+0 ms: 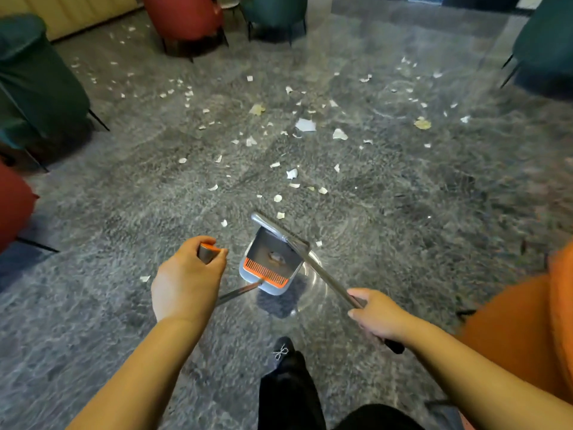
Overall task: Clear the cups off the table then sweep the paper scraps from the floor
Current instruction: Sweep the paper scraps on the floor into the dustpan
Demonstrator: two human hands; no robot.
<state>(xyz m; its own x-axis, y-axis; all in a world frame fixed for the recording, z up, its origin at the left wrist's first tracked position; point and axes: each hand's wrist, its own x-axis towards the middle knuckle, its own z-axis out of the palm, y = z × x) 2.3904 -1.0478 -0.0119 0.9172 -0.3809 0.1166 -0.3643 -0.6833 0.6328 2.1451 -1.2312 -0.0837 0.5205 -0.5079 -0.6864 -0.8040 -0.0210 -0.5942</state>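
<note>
Several white and yellowish paper scraps (305, 125) lie scattered over the grey marbled floor ahead of me. A grey dustpan (270, 264) with an orange comb edge stands on the floor just in front of my feet. My left hand (189, 279) grips the grey and orange top of the dustpan's long handle (208, 252). My right hand (376, 315) grips the metal broom handle (325, 280), which slants up and left; the broom head (279, 229) rests across the dustpan's far edge. No cups or table are in view.
Green chairs (34, 82) and a red chair (12, 206) stand at the left, a red (186, 17) and a green chair (276, 10) at the back, another green chair (545, 48) at the far right. An orange seat (521, 330) is close by my right arm. My black shoe (283, 352) is below the dustpan.
</note>
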